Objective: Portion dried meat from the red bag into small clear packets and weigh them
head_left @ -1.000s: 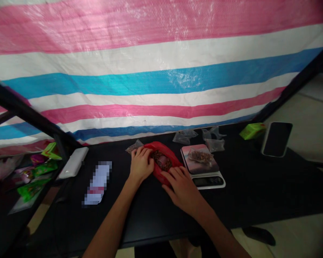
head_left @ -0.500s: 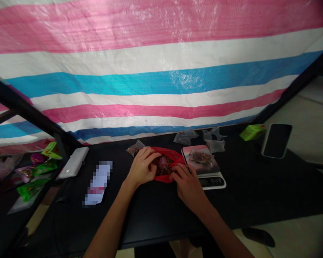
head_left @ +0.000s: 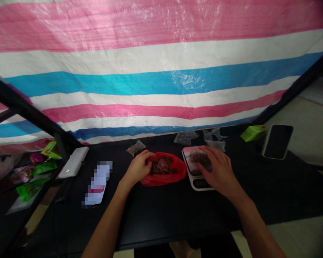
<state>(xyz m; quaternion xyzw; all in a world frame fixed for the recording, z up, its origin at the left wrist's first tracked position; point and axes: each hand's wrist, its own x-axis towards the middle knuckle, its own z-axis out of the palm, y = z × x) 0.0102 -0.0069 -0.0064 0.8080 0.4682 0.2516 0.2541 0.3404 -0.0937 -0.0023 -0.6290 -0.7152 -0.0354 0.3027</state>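
Note:
A red plastic bag lies open on the black table, full of small brown bits that look like grains or pellets. In it sits a small pinkish clear scoop or cup. My left hand is closed on the bag's left rim, its fingertips partly hidden. Over a white kitchen scale with a pinkish top, my right hand reaches in with thumb and fingers apart around a small clear bag of brown bits. Its fingers partly cover that bag and the scale's display.
Another small filled bag lies behind my left hand. Clear bags rest at the back. At right are a green box and a propped phone. At left lie a phone, a white power bank and snack packets.
My right hand has left the red bag's right side and moved right over the scale and its small bag. My left hand has shifted slightly left, still at the red bag.

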